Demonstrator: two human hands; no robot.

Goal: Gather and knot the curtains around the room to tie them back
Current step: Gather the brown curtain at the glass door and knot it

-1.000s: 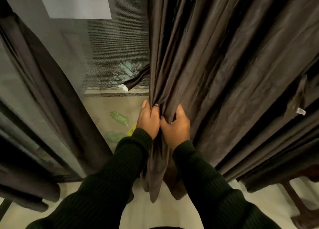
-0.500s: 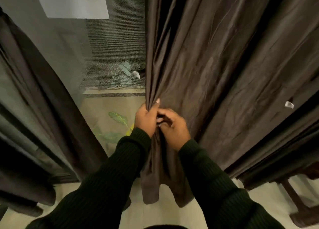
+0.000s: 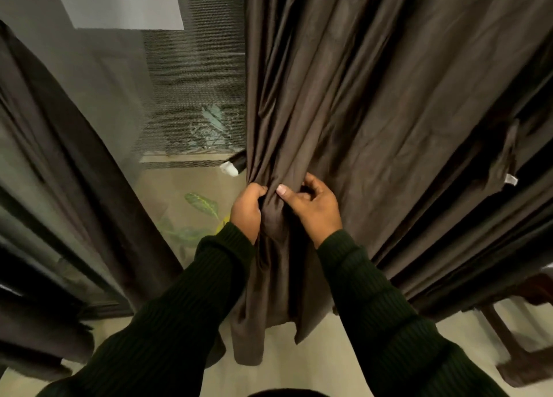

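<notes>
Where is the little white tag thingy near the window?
In the head view, the white tag pokes out just left of the brown curtain, above the left hand, against the window.

We see the dark brown curtain [image 3: 374, 103] hanging in long folds, its left edge bunched together at mid-height, the loose lower end dangling above the floor.

No readable text is showing anywhere — the small white tag [image 3: 229, 169] is sticking out just left of the brown curtain [image 3: 374, 112], and another white tag [image 3: 301, 179] is hanging at its right folds — both blank.
</notes>
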